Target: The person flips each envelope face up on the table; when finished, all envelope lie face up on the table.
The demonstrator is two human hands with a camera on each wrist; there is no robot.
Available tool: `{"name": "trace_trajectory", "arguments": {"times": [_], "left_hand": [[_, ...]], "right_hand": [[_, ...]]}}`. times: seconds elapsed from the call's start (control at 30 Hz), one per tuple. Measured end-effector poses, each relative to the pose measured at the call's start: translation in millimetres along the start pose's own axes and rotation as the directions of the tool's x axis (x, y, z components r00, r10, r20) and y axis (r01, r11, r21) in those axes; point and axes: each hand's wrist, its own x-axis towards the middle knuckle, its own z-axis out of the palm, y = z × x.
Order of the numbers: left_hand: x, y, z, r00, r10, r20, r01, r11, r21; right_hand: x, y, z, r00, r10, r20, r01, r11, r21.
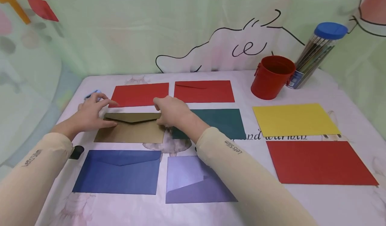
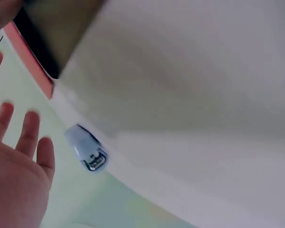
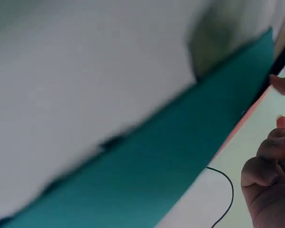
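In the head view a gold envelope (image 1: 132, 132) lies at the left of the table, its pointed flap (image 1: 132, 117) standing a little raised over a dark shadow. At its left end is my left hand (image 1: 91, 114), thumb against the envelope and the other fingers spread and bent above its top edge. My right hand (image 1: 173, 112) is at the flap's right end, its thumb by the flap and its fingers curled in. Thumb and forefinger show apart in the right wrist view. The green envelope (image 1: 217, 122) is partly hidden under the right forearm.
Two red envelopes (image 1: 140, 95) lie behind the gold one; blue (image 1: 117, 172) and lilac (image 1: 196, 182) ones lie in front. Yellow (image 1: 295, 120) and large red (image 1: 319, 162) ones are at right. A red bucket (image 1: 271, 78) and a blue-lidded pencil tube (image 1: 315, 57) stand behind.
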Motion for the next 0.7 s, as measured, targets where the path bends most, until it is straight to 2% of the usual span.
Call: {"name": "trace_trajectory", "arguments": {"times": [0.07, 0.17, 0.23, 0.3, 0.43, 0.6, 0.7], "left_hand": [[5.1, 1.0, -4.0, 1.0, 0.0, 0.0, 0.0, 0.999, -0.04], [12.1, 3.7, -9.8, 1.0, 0.002, 0.022, 0.001, 0.988, -0.154], [16.0, 5.2, -13.0, 1.0, -0.001, 0.03, 0.008, 0.974, -0.228], [19.8, 7.6, -13.8, 0.999, -0.024, 0.048, 0.036, 0.965, -0.259], [30.4, 10.3, -7.3, 0.996, -0.047, 0.082, 0.065, 0.969, -0.24], [48.8, 7.7, -2.1, 0.999, -0.039, -0.016, 0.036, 0.984, -0.174], [59.2, 7.5, -3.8, 0.998, -0.066, -0.006, 0.065, 0.987, -0.146]], "right_hand": [[4.5, 0.7, -3.1, 1.0, 0.011, -0.023, -0.011, 1.0, 0.0], [13.8, 5.7, -6.9, 1.0, 0.011, -0.026, -0.011, 1.0, 0.025], [20.8, 10.4, -8.6, 1.0, -0.008, -0.007, 0.009, 0.998, 0.055], [27.0, 14.6, -10.5, 0.999, -0.032, 0.033, 0.029, 0.996, 0.088], [35.8, 20.5, -11.1, 0.991, -0.064, 0.114, 0.05, 0.991, 0.127], [46.9, 23.6, -13.7, 0.997, -0.046, 0.056, 0.041, 0.995, 0.093], [53.6, 25.2, -16.9, 0.999, -0.005, 0.034, 0.002, 0.996, 0.091]]}}
